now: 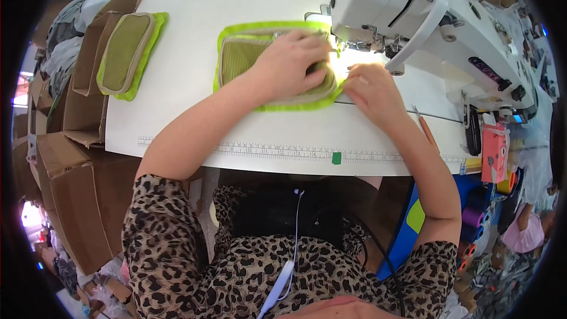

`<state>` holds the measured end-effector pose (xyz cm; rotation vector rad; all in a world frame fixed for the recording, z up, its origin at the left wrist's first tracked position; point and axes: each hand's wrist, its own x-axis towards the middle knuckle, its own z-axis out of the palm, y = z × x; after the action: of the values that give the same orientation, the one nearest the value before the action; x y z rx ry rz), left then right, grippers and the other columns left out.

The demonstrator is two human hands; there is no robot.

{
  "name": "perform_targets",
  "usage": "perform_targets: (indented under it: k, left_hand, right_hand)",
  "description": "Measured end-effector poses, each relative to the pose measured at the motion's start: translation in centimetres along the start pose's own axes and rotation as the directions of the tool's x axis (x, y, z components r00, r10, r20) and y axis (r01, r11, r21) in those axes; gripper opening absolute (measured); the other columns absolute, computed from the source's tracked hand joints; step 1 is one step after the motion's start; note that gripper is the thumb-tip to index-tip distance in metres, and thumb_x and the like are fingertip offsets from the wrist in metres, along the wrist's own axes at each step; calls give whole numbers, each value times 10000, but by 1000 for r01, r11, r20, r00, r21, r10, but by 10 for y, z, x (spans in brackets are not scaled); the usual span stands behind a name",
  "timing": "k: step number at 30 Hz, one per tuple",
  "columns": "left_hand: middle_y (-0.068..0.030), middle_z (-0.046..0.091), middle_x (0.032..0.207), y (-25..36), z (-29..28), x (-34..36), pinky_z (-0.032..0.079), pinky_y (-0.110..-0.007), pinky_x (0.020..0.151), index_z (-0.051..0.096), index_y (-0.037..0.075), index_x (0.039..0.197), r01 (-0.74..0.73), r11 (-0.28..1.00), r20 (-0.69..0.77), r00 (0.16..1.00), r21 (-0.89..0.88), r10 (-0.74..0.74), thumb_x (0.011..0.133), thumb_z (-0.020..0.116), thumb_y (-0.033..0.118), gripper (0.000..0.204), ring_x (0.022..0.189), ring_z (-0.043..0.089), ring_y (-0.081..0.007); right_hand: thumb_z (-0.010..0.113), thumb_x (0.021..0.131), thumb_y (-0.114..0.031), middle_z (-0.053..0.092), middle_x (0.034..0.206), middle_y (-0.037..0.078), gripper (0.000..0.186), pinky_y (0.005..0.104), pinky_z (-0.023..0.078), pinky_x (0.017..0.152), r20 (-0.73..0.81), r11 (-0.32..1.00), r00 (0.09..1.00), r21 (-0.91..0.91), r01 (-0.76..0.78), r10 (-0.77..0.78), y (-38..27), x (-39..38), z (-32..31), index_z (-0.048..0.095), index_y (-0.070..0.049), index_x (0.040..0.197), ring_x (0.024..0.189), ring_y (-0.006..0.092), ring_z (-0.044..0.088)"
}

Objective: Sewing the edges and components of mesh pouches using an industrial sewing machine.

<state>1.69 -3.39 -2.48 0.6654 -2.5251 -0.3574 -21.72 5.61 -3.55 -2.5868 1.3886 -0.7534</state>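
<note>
A green mesh pouch piece (242, 59) with a bright lime border and beige piping lies flat on the white sewing table, its right edge close to the sewing machine's lit needle area (360, 53). My left hand (295, 65) rests on it with curled fingers, holding it against the table. At its lower right corner, my right hand (372, 91) pinches the lime edge beside the needle. The fingertips of that hand are partly lost in the glare. A second, similar green piece (127, 53) lies apart at the table's left edge.
The white sewing machine (431, 12) fills the upper right. A ruler strip (283, 153) runs along the table's front edge. An orange-handled tool (429, 133) lies beyond my right forearm, near a pink pouch (495, 153). Cardboard boxes (82, 195) stand against the table's left side.
</note>
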Motion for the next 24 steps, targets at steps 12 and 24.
perform_targets:
  k: [12,24]
  left_hand:
    - [-192,470,1484,67,-53,-100,355,-490,1144,475,55,1431,212,977,-19,977,-17,-212,829,757,214,684,1364,453,-370]
    - [-87,323,1613,64,-22,-102,127,-687,1175,360,232,1553,168,980,241,952,110,-191,891,669,424,756,1493,278,-355]
  right_hand:
    - [744,741,-113,578,907,15,144,414,437,922,-72,996,997,84,-4,10,-109,-40,16,644,-101,843,954,225,582]
    - [683,857,-97,653,1156,150,312,408,478,948,-186,873,900,380,-305,395,-88,-41,16,642,-53,1163,1117,339,606]
